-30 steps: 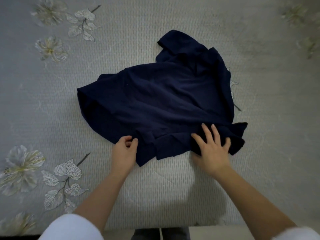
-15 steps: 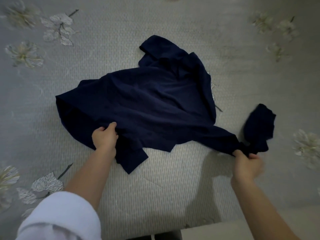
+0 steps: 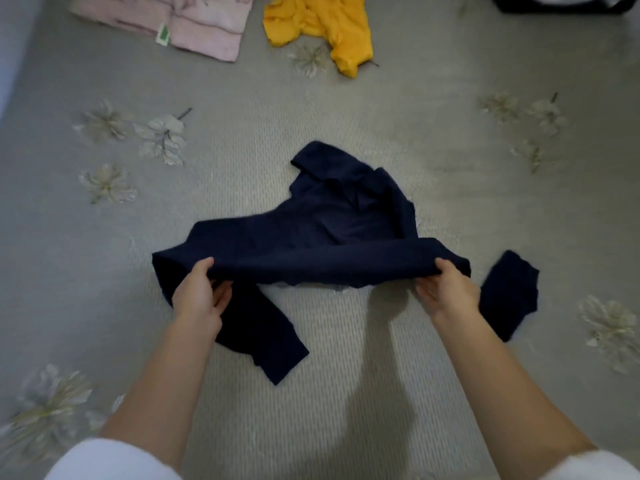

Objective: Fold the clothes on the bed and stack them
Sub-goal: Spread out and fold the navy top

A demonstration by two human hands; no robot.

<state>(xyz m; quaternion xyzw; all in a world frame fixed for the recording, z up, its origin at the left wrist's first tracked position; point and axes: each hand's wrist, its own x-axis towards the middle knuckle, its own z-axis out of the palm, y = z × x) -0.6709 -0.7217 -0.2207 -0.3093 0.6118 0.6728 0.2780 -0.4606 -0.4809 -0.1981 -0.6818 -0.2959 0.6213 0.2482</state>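
A dark navy long-sleeved top (image 3: pixel 332 237) lies in the middle of the grey flowered bed (image 3: pixel 346 393). Its near edge is lifted off the bed in a taut band between my hands. My left hand (image 3: pixel 199 297) grips that edge at its left end, thumb on top. My right hand (image 3: pixel 446 291) grips it at the right end. One sleeve trails toward me below my left hand. The other sleeve lies flat to the right of my right hand. The collar end points away from me.
A folded pink garment (image 3: pixel 194 22) lies at the far left of the bed. A crumpled yellow garment (image 3: pixel 325 26) is beside it at the far middle. A dark container (image 3: pixel 568 5) shows at the top right corner.
My right hand has let go of the right sleeve and taken the hem. My left hand shifted along the hem. Both now lift the near edge. The view has tilted up, showing the far garments.
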